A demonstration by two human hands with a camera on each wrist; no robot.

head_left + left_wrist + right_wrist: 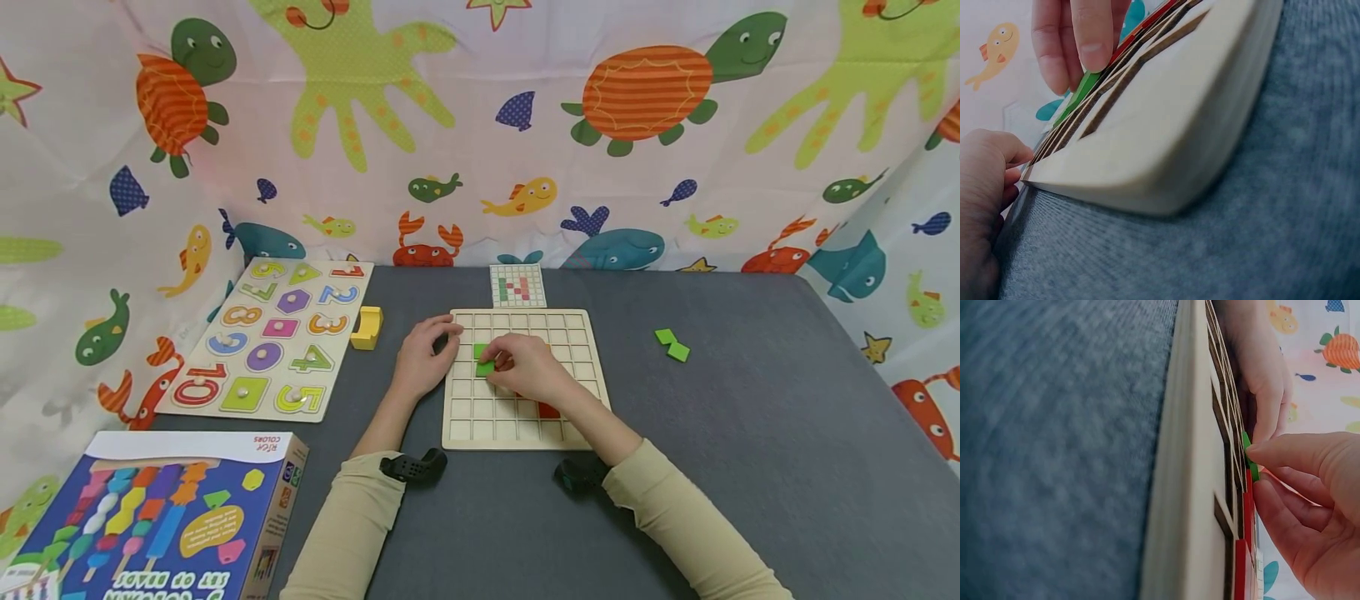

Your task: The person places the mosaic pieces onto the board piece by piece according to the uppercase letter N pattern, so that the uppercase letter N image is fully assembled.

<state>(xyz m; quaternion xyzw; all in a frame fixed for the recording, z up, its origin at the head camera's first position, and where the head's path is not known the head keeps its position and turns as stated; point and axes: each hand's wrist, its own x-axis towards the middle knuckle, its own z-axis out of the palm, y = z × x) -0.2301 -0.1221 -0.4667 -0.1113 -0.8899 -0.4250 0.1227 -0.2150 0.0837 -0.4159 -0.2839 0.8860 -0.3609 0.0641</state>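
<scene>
A wooden grid board [465, 432] lies on the dark table. My right hand [528, 367] is over its middle, thumb and fingers pinching a small green tile [1253, 469] low over the grid. Another green tile [479, 351] sits in a cell just above it in the head view. A red tile [548, 411] shows in the grid below the right hand, which hides part of the red tiles. My left hand [424, 358] holds the board's left edge near its far corner, fingers curled there.
Two loose green tiles [678, 352] lie right of the board. A small pattern card [517, 286] stands behind it. To the left are a yellow holder [367, 328], a number puzzle board [273, 337] and a blue box [165, 517]. A printed cloth backs the table.
</scene>
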